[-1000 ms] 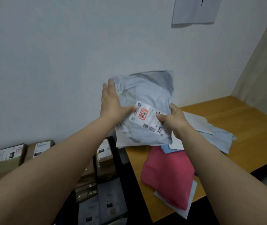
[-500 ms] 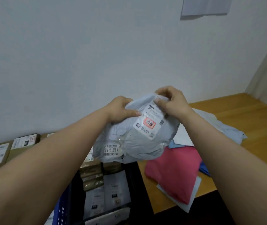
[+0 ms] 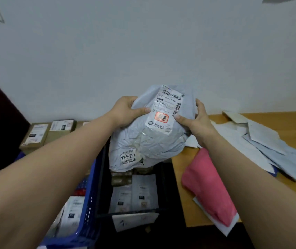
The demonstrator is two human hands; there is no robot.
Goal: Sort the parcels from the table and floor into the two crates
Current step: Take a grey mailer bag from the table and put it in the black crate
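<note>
Left of frame, by the wall: two brown cartons [image 3: 35,135] fully seen, each with a white label, a third partly hidden behind the forearm.
Lower left: one blue crate [image 3: 88,209] holding white-labelled parcels, count unclear.
Lower centre: one black crate [image 3: 102,178], parcels inside, at least two pale mailers [image 3: 134,193].
Centre, above the black crate: one grey poly mailer [image 3: 149,141], two labels showing, held in air. Left hand [image 3: 125,112] grips its upper left edge, thumb across the front; right hand [image 3: 195,121] clasps its right edge.
Right: one wooden table [image 3: 183,178]; one pink parcel [image 3: 208,184]; several pale grey mailers [image 3: 262,146], overlapped, count unclear.
</note>
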